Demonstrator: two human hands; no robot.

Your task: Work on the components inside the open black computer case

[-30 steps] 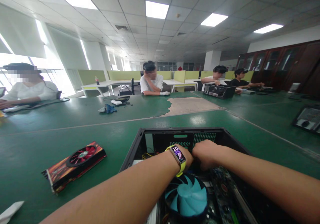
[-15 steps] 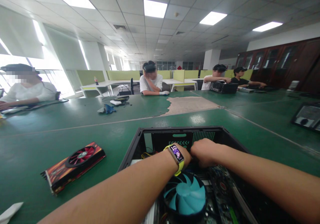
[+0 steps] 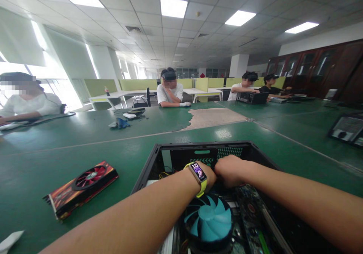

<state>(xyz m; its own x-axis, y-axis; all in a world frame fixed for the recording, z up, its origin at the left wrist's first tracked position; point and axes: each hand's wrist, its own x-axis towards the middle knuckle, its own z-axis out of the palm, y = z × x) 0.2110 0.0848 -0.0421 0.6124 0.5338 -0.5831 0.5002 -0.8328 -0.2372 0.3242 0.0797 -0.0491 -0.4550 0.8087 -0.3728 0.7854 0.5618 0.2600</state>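
Note:
Both of my hands reach down into an open black computer case (image 3: 156, 159) on the green table. My left hand (image 3: 210, 175), with a yellow-banded smartwatch (image 3: 199, 172) on the wrist, is mostly turned away, and its fingers are hidden. Right beside it, my right hand (image 3: 230, 170) is curled closed; whatever it grips is out of sight below. Nearer to me than the hands sits a CPU cooler with a turquoise fan (image 3: 210, 217). The motherboard (image 3: 249, 208) shows to the right of the fan, partly shaded by my right forearm.
A red and black graphics card (image 3: 83, 188) lies left of the case. Farther off are a blue and white crumpled item (image 3: 120, 123) and a bare worn patch (image 3: 215, 118) of tabletop. Several people sit across the table; one is at another black computer case (image 3: 252, 98).
My view has shifted slightly, while my hands stay at the same spot inside the case. Across the table, the two people at the right have moved their arms.

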